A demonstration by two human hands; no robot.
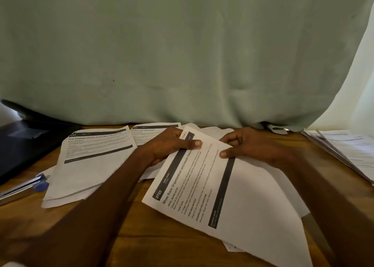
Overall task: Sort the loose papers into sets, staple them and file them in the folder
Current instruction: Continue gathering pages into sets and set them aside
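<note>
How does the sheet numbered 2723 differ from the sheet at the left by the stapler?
The 2723 sheet is gripped by both the left hand and right hand, turned sideways; the left sheet lies untouched on the table, text nearly upright. Both are white printed forms with dark bars.

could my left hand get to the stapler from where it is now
Probably yes. The stapler lies uncovered at the table's left edge, nothing blocking it, but your left hand first has to release the sheet it grips.

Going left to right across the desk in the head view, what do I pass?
Black folder → stapler → left pile of printed sheets → left hand → sheet numbered 2723, held in both hands → right hand → paper stack at the right edge.
</note>
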